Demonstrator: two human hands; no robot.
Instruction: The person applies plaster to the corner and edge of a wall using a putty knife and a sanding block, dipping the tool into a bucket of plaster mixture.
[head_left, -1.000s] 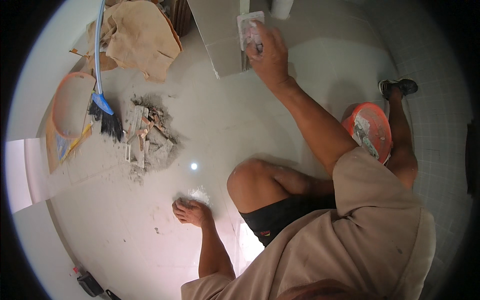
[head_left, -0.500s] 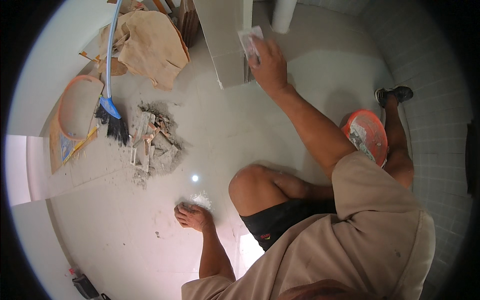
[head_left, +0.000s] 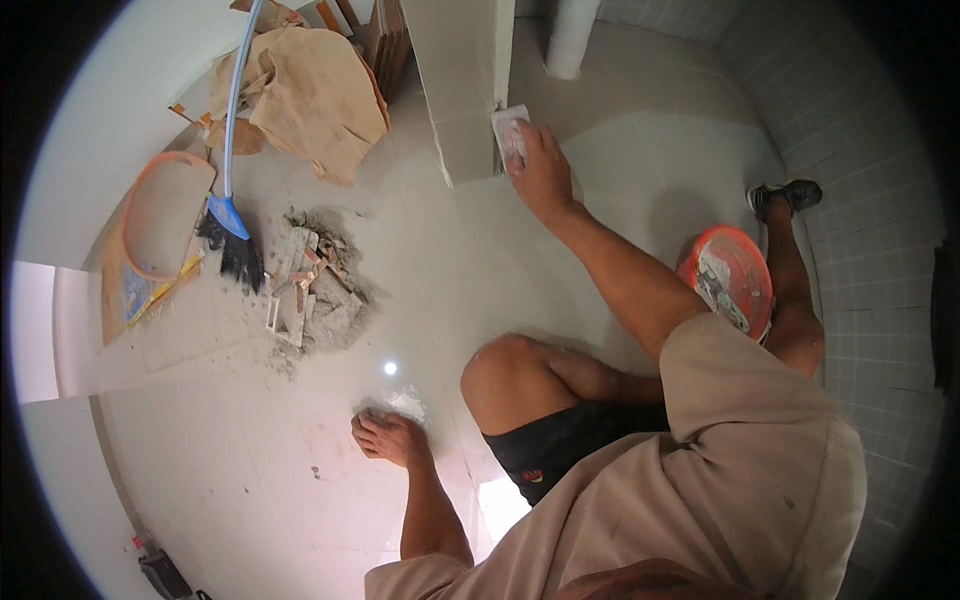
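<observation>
My right hand [head_left: 543,180] is closed round a flat, whitish rectangular pad [head_left: 508,124], whose material I cannot make out. The pad lies at the upright edge of a grey tiled wall end [head_left: 465,125], close above the floor. My left hand [head_left: 390,438] is low at the pale floor, its fingers curled; whatever they hold, if anything, is hidden. Beside it is a patch of white powder [head_left: 406,402]. To the right, by my leg, stands an orange-red bucket [head_left: 762,270] with whitish paste smeared inside.
A heap of rubble and tile scraps [head_left: 315,285] lies left of centre. Near it are a blue-handled broom [head_left: 228,215] and an orange hoop-shaped rim [head_left: 130,215]. Brown paper [head_left: 310,105] is piled at the far left. A white pipe [head_left: 570,45] rises behind the wall end.
My right hand has moved down along the wall edge toward me with the pad. My left hand keeps its place on the floor. The whole view has shifted slightly.
</observation>
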